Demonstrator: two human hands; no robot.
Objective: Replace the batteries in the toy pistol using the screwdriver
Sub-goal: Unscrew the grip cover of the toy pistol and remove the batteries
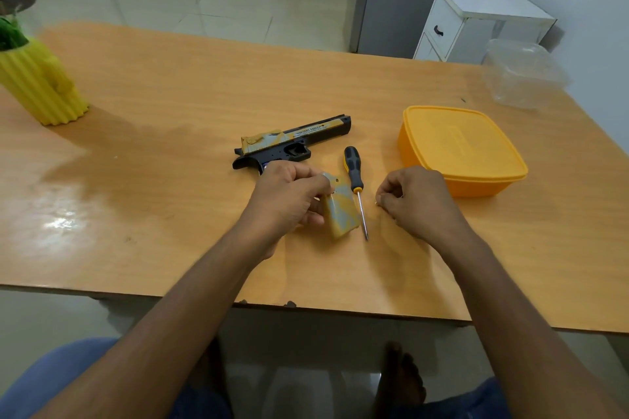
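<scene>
Pistol [292, 143] grip hidden behind left hand [289, 197].

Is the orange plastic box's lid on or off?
On. The orange plastic box by the right hand has its matching lid seated flat across the whole top, rim overhanging all around.

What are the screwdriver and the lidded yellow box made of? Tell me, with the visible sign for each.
Screwdriver: the thin shaft glints like bare metal; the black and yellow handle looks like matte moulded plastic or rubber, which one is unclear. Yellow box: probably plastic, with a smooth, evenly coloured, softly glossy lid and rounded moulded corners.
</scene>
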